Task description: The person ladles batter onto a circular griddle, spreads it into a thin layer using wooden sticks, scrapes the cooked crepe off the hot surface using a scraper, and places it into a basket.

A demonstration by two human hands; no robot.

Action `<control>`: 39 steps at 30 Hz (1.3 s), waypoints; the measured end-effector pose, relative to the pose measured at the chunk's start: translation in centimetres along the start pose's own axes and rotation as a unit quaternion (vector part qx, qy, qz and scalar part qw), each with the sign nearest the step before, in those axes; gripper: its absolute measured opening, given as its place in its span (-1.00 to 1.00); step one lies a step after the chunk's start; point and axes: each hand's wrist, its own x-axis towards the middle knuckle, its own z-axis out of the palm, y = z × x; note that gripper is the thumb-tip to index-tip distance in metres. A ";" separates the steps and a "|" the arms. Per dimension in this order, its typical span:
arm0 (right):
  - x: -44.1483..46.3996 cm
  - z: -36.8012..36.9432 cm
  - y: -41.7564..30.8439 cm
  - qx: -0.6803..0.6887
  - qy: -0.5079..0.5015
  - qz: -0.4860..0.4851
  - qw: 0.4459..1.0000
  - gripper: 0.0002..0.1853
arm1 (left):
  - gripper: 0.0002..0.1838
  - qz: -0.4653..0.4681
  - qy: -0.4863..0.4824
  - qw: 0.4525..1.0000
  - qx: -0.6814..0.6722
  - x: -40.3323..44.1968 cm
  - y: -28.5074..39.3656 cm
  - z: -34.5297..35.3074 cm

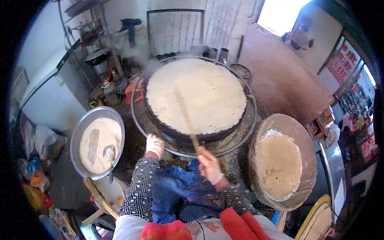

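R hand [210, 166] closed round near end of stick [194, 141], prob light & stiff; L hand [155, 146] at ring [255, 110], grip unclear; pancake [200, 96] on griddle [216, 137], prob hot, soft, easily torn, best held by edge w/ support

White chest freezer [54, 98] beside metal shelving [89, 34].

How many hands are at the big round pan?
2: the left hand is beside the metal ring around the pan, and the right hand holds a wooden stick. No others show there.
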 end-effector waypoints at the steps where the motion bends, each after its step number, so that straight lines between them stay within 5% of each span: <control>1: -0.1 -1.2 -1.5 0.011 0.020 -0.038 0.999 -0.43 | -0.77 -0.009 -0.039 0.999 0.012 -0.7 1.6 -1.8; 3: 1.9 -4.8 -2.3 0.053 0.103 -0.088 0.989 -0.45 | -0.70 0.018 -0.057 0.997 -0.057 -2.2 4.3 -4.2; 7: 4.8 -9.3 -0.4 -0.025 0.174 0.023 0.984 -0.53 | -0.42 0.017 -0.064 0.992 -0.111 -3.9 12.0 -6.8; 9: 2.8 -6.6 -2.1 -0.053 0.068 0.082 0.993 -0.54 | -0.39 0.069 0.231 0.963 -0.122 -6.7 15.6 -4.0; 11: 2.3 -3.6 -0.5 -0.072 -0.015 0.077 0.994 -0.55 | -0.50 0.192 0.076 0.960 -0.188 -11.0 18.8 -3.8; 13: 2.0 -0.3 2.6 -0.078 -0.059 0.033 0.995 -0.57 | -0.48 0.185 -0.107 0.929 -0.303 -14.1 18.8 -4.6; 15: 0.9 1.7 3.4 -0.013 -0.103 0.123 0.987 -0.56 | -0.47 0.200 -0.134 0.930 -0.278 -15.0 17.4 -3.8; 17: -0.2 1.7 3.1 -0.013 -0.126 0.101 0.987 -0.54 | -0.50 0.164 -0.169 0.924 -0.302 -15.1 14.6 -5.3; 18: -1.1 1.4 1.1 0.013 -0.095 0.110 0.989 -0.55 | -0.52 0.143 -0.156 0.927 -0.311 -15.1 12.6 -6.6; 21: 0.2 -2.2 -1.6 0.057 0.058 -0.067 0.994 -0.51 | -0.59 0.077 -0.075 0.939 -0.328 -13.9 5.7 -9.1; 24: 4.7 -9.1 -1.7 0.109 0.166 -0.080 0.977 -0.54 | -0.58 0.020 0.163 0.942 -0.292 -10.8 -0.3 -5.3; 28: 4.7 -8.7 -2.5 -0.033 0.115 0.015 0.993 -0.53 | -0.49 0.022 0.225 0.966 -0.126 -5.5 -4.9 -1.4; 31: 3.3 -5.4 0.1 -0.033 0.020 0.028 0.999 -0.51 | -0.49 0.053 0.043 0.997 -0.042 -3.7 -2.2 -1.8; 32: 4.0 -5.2 2.4 -0.072 -0.029 -0.052 0.996 -0.54 | -0.47 0.061 0.031 0.995 -0.074 -3.8 -0.7 -2.1; 34: 2.0 -0.9 -0.3 -0.023 -0.034 0.074 0.996 -0.59 | -0.45 0.049 0.030 0.993 -0.106 -4.9 3.0 -3.7; 37: 3.8 1.8 -0.5 -0.098 -0.033 -0.001 0.995 -0.59 | -0.51 0.027 0.140 0.969 -0.201 -4.6 9.1 -2.0; 39: 7.3 0.8 -0.7 -0.444 -0.034 -0.153 0.882 -0.49 | -0.55 0.042 0.175 0.957 -0.228 -4.9 12.2 -3.0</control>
